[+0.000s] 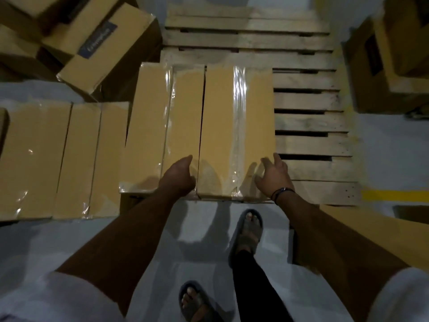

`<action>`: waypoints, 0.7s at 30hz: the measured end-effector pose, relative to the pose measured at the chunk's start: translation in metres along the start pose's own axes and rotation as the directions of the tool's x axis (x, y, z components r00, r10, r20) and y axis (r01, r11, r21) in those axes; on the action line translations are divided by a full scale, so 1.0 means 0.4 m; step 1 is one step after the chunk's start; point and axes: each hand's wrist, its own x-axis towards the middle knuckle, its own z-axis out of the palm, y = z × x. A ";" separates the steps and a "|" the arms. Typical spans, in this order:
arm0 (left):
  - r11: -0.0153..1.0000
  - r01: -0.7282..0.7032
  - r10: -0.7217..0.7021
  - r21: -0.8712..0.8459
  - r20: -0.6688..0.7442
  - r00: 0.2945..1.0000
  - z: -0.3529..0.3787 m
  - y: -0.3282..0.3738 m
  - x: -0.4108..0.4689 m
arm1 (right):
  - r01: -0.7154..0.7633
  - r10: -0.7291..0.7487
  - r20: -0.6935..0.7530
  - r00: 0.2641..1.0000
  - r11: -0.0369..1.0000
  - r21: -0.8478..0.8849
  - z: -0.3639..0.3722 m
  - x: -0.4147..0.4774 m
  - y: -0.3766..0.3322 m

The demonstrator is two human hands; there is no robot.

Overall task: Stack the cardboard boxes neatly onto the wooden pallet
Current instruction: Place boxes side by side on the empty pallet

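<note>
Right grip (272,176) spread, seemingly touching box (218,117) corner

A smooth pale grey floor (199,259) spreads beneath and behind the left hand (180,175) and the right hand (274,177). It shows again far ahead of them and out to the right of the right hand. On that right-hand stretch a short yellow painted stripe (394,195) runs sideways, about level with the right wrist, with a dark rectangular patch (411,213) just nearer than it, too dim to make out. The light is low and warm, and soft-edged grey shadows (192,231) lie on the floor just short of the hands.
</note>
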 end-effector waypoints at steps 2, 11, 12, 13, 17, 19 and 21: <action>1.000 0.016 -0.016 0.024 0.005 1.000 -0.020 0.004 0.058 | -0.024 0.026 -0.023 0.999 0.998 0.060 -0.026 0.052 -0.015; 0.985 0.000 0.001 0.175 -0.005 1.000 -0.040 0.146 0.366 | -0.113 0.135 -0.078 0.988 0.964 0.243 -0.117 0.328 -0.011; 0.987 0.013 -0.013 0.161 -0.003 1.000 -0.038 0.165 0.401 | -0.107 0.126 -0.065 0.990 0.964 0.242 -0.126 0.361 -0.005; 0.990 0.025 -0.024 0.136 -0.005 1.000 -0.038 0.184 0.435 | -0.098 0.115 -0.054 0.992 0.966 0.240 -0.135 0.394 0.001; 0.995 0.065 -0.061 0.075 -0.047 0.997 -0.057 0.242 0.546 | -0.092 0.098 -0.006 0.995 0.952 0.292 -0.165 0.519 0.012; 0.990 0.102 -0.097 0.097 -0.064 0.993 -0.071 0.252 0.587 | -0.091 0.092 0.010 0.996 0.944 0.317 -0.181 0.571 0.011; 0.983 0.136 -0.133 0.126 -0.032 0.991 -0.083 0.255 0.619 | -0.096 0.093 0.024 0.995 0.940 0.326 -0.198 0.612 0.007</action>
